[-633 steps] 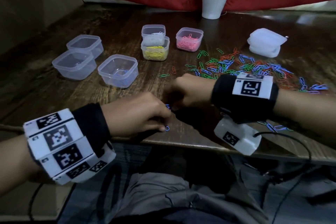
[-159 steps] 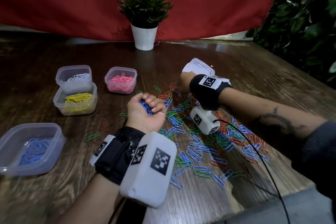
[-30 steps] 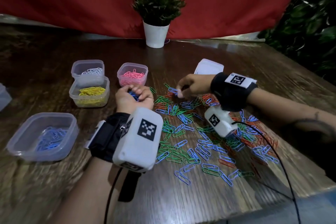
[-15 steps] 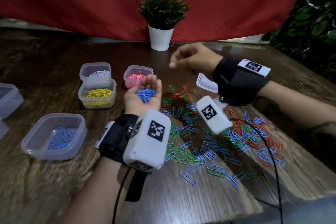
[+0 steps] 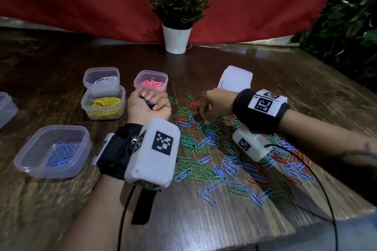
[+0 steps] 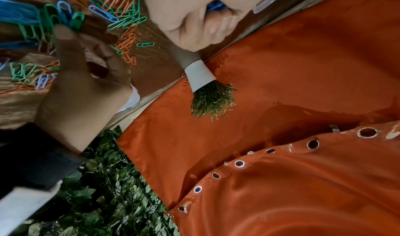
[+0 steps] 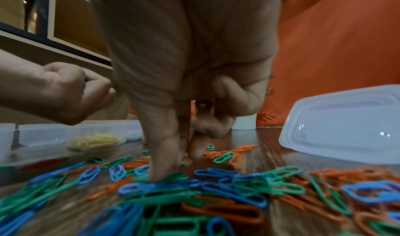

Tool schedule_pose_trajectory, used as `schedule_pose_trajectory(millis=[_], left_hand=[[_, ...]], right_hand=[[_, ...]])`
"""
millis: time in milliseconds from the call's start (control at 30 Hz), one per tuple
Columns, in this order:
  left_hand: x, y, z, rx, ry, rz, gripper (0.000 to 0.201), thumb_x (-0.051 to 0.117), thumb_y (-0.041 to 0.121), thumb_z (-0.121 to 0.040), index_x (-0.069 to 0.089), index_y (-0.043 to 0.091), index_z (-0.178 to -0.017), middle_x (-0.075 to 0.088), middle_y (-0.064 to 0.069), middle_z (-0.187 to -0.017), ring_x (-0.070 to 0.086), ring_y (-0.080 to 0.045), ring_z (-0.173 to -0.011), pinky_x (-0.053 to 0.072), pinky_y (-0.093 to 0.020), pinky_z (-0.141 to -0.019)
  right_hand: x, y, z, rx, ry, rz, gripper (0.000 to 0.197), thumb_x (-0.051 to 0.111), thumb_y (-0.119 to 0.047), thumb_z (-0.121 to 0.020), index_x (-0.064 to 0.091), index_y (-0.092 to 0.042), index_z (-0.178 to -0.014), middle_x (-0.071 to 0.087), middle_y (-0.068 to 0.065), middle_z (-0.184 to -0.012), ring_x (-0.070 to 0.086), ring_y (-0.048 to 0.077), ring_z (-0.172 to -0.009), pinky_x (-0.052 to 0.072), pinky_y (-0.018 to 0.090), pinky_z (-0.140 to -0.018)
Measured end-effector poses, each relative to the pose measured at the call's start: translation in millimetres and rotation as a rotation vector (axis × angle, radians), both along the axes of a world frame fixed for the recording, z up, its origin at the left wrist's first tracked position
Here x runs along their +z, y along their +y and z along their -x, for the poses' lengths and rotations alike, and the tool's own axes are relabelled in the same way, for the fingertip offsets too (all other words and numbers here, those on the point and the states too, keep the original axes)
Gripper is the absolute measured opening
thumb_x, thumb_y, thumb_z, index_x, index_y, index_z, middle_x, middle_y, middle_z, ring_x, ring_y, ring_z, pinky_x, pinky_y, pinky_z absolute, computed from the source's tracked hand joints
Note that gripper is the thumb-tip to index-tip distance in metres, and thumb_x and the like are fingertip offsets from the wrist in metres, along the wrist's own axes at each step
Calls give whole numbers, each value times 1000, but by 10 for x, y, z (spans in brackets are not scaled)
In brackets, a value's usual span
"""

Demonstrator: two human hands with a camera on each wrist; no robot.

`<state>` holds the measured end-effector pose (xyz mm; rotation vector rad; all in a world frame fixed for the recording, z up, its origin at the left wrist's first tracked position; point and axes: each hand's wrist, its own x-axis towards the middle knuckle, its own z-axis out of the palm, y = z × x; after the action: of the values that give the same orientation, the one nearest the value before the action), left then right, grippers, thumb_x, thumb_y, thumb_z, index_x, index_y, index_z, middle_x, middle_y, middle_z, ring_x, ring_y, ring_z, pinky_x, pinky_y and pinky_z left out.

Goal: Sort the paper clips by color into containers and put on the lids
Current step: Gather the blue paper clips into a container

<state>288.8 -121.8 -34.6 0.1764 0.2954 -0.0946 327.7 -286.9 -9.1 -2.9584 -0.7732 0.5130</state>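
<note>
Paper clips (image 5: 214,161) lie mixed beside the yellow tub (image 5: 103,102). Left hand (image 5: 148,106) fisted round blue clips could spill them; right hand (image 5: 216,106) pinching into the pile may snag green ones.

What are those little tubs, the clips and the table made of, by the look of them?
Tubs: translucent, slightly cloudy plastic, probably; the contents show through the walls.
Clips: bent wire with a glossy colored coating, likely over metal, though no bare metal shows.
Table: dark wood or wood-look surface, grain lines visible, with a slight sheen.
</note>
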Motion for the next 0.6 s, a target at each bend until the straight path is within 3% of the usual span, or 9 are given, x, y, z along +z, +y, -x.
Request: schedule_pose_trajectory(millis=[67, 200, 300, 367, 500, 600], left_hand=[[15, 15, 14, 18, -13, -17, 29, 39, 10, -62, 33, 13, -33, 28, 5, -31, 27, -7, -22, 16, -15, -23], [55, 101, 31, 48, -13, -2, 27, 39, 9, -62, 33, 12, -36, 28, 4, -33, 27, -8, -23, 16, -16, -23], [112, 241, 31, 80, -23, 74, 22, 39, 7, -60, 32, 11, -39, 27, 2, -33, 27, -11, -23, 16, -18, -22], [145, 328, 38, 106, -28, 128, 18, 38, 6, -56, 31, 10, -40, 27, 1, -34, 27, -12, -22, 15, -17, -22], [167, 353, 64, 138, -36, 177, 18, 38, 4, -56, 31, 8, -39, 27, 0, -34, 27, -14, -22, 14, -16, -23], [178, 308, 70, 129, -26, 165, 19, 38, 4, -57, 31, 9, -40, 27, 0, -33, 28, -13, -22, 14, -15, -23]], right_hand=[[11, 44, 1, -43, -5, -76, 17, 77, -17, -72, 72, -10, -87, 63, 2, -80, 53, 11, -77, 38, 21, -60], [-91, 191, 73, -95, 4, -98, 36, 73, -38, -76, 69, -6, -91, 60, 5, -81, 53, 17, -77, 37, 23, -63], [-166, 281, 56, -174, -50, -65, 40, 72, -32, -78, 65, 0, -100, 63, 16, -94, 58, 25, -87, 36, 25, -66], [-158, 297, 13, -213, -9, -70, 37, 73, -25, -79, 65, 1, -104, 65, 15, -99, 57, 22, -86, 38, 24, -64], [-133, 254, -2, -237, 64, -95, 24, 70, -18, -80, 69, 0, -96, 54, -2, -63, 50, 11, -60, 35, 19, -46], [-129, 199, 16, -246, 63, -183, 14, 71, -15, -78, 69, -7, -89, 51, -6, -62, 45, 4, -56, 36, 16, -45]])
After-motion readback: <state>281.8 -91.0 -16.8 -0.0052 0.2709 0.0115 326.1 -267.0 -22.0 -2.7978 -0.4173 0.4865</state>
